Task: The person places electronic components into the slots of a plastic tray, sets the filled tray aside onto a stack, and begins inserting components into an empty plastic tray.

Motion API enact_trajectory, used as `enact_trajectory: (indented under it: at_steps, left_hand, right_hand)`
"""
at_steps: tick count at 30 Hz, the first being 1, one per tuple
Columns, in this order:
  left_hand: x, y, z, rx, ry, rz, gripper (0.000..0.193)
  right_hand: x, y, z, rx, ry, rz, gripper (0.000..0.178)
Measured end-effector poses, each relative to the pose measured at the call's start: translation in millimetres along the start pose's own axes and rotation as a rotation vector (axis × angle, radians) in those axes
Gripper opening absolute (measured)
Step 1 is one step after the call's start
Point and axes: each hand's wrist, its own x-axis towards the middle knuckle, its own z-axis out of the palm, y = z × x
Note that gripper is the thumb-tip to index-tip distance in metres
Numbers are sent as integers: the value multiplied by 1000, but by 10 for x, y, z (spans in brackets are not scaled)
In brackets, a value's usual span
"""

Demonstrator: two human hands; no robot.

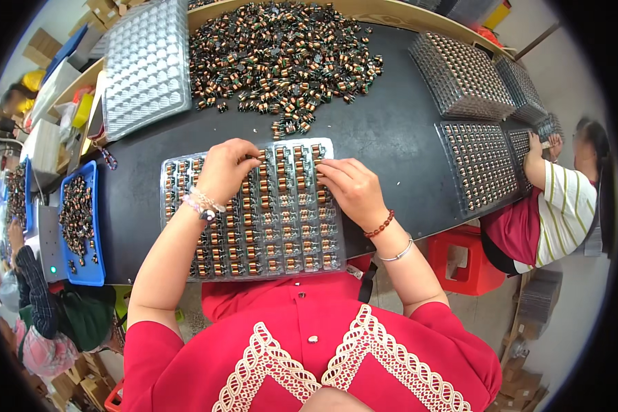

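Coil tray [338, 253] — beneath left hand [225, 168]; right hand [358, 189] at right edge.

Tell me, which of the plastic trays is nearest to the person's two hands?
The tray at the front edge of the black table, under the left hand and right hand. The pale trays at upper left and filled trays at right lie farther away.

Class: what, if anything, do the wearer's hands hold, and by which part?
It cannot be told: the left hand and right hand are at copper-wound coils in the clear tray, but any pinch is hidden.
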Motion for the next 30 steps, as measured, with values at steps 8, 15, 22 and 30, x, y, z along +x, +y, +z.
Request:
enact_trajectory:
  at_steps: [8, 15, 22, 30]
  left_hand:
    - [-343, 269, 265, -357, 27, 75, 13]
    - [-421, 268, 429, -183, 41, 175, 13]
    - [-476, 291, 484, -176, 88, 231, 12]
    - [-501, 306, 477, -153, 75, 188, 10]
  right_hand:
    - [-151, -250, 57, 179, -99, 50, 20]
    - [-162, -227, 94, 230, -71, 67, 21]
    - [-212, -209, 124, 211, -63, 54, 16]
    - [-234, -219, 131, 208, -54, 49, 13]
